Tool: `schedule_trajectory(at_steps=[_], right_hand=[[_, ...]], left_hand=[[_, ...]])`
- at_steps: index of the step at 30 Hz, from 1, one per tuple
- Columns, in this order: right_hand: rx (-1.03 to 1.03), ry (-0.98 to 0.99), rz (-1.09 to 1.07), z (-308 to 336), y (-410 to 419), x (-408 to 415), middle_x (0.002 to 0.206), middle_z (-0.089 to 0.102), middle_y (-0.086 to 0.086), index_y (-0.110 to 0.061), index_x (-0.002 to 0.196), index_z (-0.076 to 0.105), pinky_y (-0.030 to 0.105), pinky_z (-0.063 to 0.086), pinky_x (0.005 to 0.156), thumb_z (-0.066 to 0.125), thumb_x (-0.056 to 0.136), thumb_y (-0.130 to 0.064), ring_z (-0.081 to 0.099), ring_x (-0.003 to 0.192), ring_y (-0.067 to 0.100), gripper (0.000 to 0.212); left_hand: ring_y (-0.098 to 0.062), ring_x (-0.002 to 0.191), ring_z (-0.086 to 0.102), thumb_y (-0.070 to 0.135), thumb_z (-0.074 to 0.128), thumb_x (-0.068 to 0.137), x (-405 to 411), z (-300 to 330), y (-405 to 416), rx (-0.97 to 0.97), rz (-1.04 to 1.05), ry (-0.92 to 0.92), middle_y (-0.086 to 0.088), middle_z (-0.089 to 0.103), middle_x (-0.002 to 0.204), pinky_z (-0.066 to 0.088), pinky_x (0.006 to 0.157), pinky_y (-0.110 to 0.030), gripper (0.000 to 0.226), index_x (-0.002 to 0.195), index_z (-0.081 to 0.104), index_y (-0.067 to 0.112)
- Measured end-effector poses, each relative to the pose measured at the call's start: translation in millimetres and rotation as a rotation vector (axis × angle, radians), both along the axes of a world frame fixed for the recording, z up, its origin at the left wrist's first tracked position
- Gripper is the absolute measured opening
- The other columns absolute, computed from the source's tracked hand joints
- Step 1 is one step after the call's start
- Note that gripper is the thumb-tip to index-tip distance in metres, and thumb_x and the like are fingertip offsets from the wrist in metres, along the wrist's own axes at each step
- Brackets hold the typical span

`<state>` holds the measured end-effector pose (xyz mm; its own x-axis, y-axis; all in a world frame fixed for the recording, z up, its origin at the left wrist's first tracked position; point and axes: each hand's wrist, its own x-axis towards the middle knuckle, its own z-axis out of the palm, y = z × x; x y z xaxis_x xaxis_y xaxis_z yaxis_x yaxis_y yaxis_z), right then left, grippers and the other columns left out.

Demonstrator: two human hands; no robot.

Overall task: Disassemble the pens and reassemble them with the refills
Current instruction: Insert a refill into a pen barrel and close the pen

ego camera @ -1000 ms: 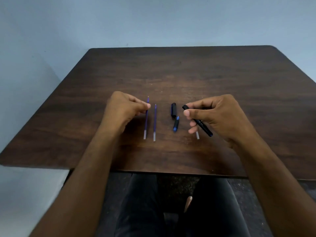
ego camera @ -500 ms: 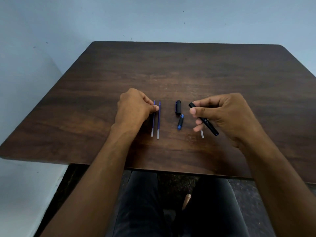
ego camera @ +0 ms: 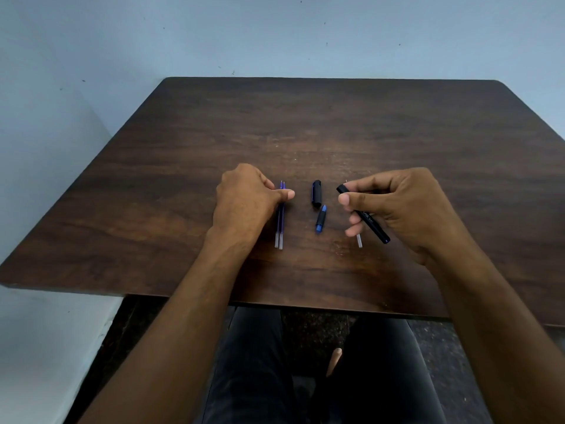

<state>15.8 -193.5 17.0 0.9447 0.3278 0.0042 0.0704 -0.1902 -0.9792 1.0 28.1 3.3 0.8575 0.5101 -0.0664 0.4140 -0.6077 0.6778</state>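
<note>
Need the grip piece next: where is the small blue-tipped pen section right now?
In the head view, the blue-tipped pen section lies on the table between both hands, just below the black cap and right of the two blue refills.

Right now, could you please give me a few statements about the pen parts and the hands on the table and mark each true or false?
1. The right hand holds the black pen barrel. True.
2. The pen cap lies to the right of the right hand. False: it lies between the hands.
3. The left hand rests on the two refills. True.
4. The two refills lie far apart. False: they lie side by side.
5. The blue-tipped piece lies on the table. True.
</note>
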Motion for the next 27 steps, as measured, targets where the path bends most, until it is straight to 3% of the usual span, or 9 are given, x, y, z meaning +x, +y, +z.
schedule_trajectory(at_steps=[8, 15, 20, 24, 27], right_hand=[[-0.003, -0.014, -0.005, 1, -6, -1, 0.072, 0.076, 0.015, -0.002, 0.096, 0.078, 0.047, 0.065, 0.062, 0.083, 0.079, -0.010, 0.074, 0.061, 0.027, 0.020], [0.034, 0.005, -0.017, 1, -7, -3, 0.067, 0.075, 0.013, -0.001, 0.093, 0.077, 0.043, 0.064, 0.058, 0.083, 0.079, -0.007, 0.071, 0.057, 0.024, 0.016], [0.042, 0.015, -0.009, 1, -9, -2, 0.071, 0.075, 0.018, -0.001, 0.093, 0.077, 0.041, 0.065, 0.057, 0.082, 0.080, -0.008, 0.072, 0.059, 0.026, 0.015], [0.163, 0.133, 0.020, 3, -10, -1, 0.076, 0.074, 0.017, 0.004, 0.092, 0.076, 0.042, 0.064, 0.061, 0.079, 0.082, -0.009, 0.070, 0.064, 0.027, 0.017], [0.352, 0.258, 0.026, 5, -9, 1, 0.080, 0.069, 0.019, 0.007, 0.094, 0.075, 0.038, 0.061, 0.062, 0.080, 0.075, -0.015, 0.067, 0.069, 0.025, 0.029]], left_hand=[[-0.010, 0.076, 0.064, 0.037, 0.085, 0.075, 1, 2, -5, 0.077, -0.006, 0.026, 0.004, 0.067, 0.077, 0.052, 0.066, -0.029, 0.027, 0.063, 0.062, 0.028], [-0.004, 0.068, 0.059, 0.037, 0.085, 0.074, 1, 3, -4, 0.072, -0.015, 0.028, 0.004, 0.067, 0.075, 0.042, 0.052, -0.020, 0.028, 0.062, 0.062, 0.028], [-0.012, 0.079, 0.066, 0.049, 0.082, 0.074, 1, 6, -1, 0.033, -0.010, 0.073, 0.001, 0.072, 0.080, 0.052, 0.066, -0.030, 0.028, 0.073, 0.069, 0.024], [0.000, 0.072, 0.060, 0.052, 0.076, 0.079, -8, 15, -11, 0.059, -0.074, -0.100, 0.012, 0.066, 0.075, 0.041, 0.058, -0.019, 0.024, 0.072, 0.064, 0.032], [0.001, 0.067, 0.067, 0.046, 0.070, 0.088, -11, 22, -30, -0.044, -0.235, -0.247, 0.012, 0.073, 0.071, 0.046, 0.058, -0.014, 0.020, 0.075, 0.068, 0.031]])
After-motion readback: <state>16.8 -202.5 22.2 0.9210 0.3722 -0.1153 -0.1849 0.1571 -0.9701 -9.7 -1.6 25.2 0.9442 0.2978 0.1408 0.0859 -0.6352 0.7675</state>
